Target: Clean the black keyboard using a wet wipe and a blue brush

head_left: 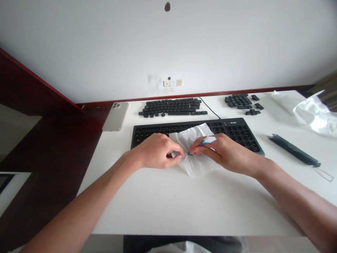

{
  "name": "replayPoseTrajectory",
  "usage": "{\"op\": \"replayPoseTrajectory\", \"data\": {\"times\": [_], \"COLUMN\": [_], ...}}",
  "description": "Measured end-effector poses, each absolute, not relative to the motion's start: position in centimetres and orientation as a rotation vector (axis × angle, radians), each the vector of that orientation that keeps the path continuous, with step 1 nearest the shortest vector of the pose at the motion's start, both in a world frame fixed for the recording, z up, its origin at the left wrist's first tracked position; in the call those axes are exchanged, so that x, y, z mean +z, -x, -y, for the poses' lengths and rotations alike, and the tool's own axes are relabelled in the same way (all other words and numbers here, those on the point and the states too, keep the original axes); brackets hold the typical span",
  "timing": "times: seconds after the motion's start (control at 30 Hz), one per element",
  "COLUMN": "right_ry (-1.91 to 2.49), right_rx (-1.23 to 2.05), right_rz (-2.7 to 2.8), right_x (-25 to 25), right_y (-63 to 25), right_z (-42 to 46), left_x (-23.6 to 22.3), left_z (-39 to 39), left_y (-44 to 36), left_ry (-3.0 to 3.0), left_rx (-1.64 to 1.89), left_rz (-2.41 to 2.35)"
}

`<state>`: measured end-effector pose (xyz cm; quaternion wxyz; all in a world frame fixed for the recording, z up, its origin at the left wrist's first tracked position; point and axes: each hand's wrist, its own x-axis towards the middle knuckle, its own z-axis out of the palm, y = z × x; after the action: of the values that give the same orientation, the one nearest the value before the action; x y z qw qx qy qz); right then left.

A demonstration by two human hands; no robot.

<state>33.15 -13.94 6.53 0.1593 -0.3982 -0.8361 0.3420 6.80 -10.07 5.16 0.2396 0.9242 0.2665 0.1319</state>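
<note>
You're right on it: a crumpled white paper tissue sits mid-desk, its top lapping the front edge of the black keyboard. Your left hand pinches it from one side, and your right hand grasps the other, along with a small blue-and-white scrap. It's bunched, with no clear long axis, and both hands are equally near.

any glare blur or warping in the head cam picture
Head view: the wide lens bows the white table's far edge and the wall line; the crumpled plastic at right glares brightly; the left hand and right hand on the tissue look fairly sharp, with soft shadows beneath.
</note>
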Motion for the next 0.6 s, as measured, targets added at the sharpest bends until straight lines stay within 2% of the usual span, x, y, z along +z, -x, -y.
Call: {"op": "replayPoseTrajectory", "data": {"times": [0.27, 0.6], "right_ry": [1.110, 1.030], "right_rx": [0.915, 0.834], "right_rz": [2.426, 2.416], "right_x": [6.6, 6.2], "right_y": [-32.8, -33.2], "right_z": [14.3, 14.1], "left_x": [4.8, 3.0], "left_z": [9.5, 8.5], "left_y": [-6.8, -6.7], "left_ry": [-2.480, -2.503], "left_rx": [0.444, 0.816], "left_rz": [-0.784, -0.892]}}
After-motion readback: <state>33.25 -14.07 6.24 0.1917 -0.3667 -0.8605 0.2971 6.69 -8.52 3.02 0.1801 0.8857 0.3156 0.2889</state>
